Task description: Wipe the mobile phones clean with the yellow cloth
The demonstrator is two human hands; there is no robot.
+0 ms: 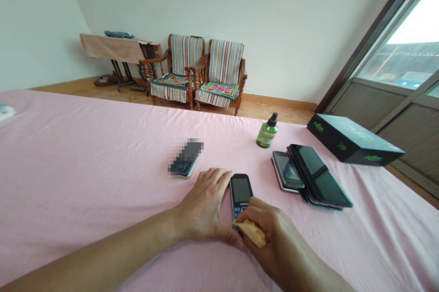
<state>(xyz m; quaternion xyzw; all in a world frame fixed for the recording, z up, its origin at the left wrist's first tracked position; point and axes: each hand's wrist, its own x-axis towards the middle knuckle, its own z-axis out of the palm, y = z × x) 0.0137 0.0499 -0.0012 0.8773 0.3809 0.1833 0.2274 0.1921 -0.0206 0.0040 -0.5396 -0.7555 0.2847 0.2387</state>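
Observation:
A dark keypad mobile phone [241, 189] lies face up on the pink sheet, its screen toward the far side. My left hand [207, 207] braces it, fingertips at its top left corner and thumb at its bottom end. In my right hand [270, 223] is a bunched yellow cloth [253, 232], pressed against the phone's keypad; the fingers are closed round it. Both hands hide the lower part of the phone. Farther off to the left rests a second keypad phone [187, 159], partly blurred out.
To the right, a stack of touchscreen devices [320, 175] overlaps a smaller phone [287, 170]. Behind them stand a green spray bottle [267, 132] and a black box [353, 138]. Two wooden armchairs [222, 70] and a cloth-covered sewing table [113, 48] are by the wall.

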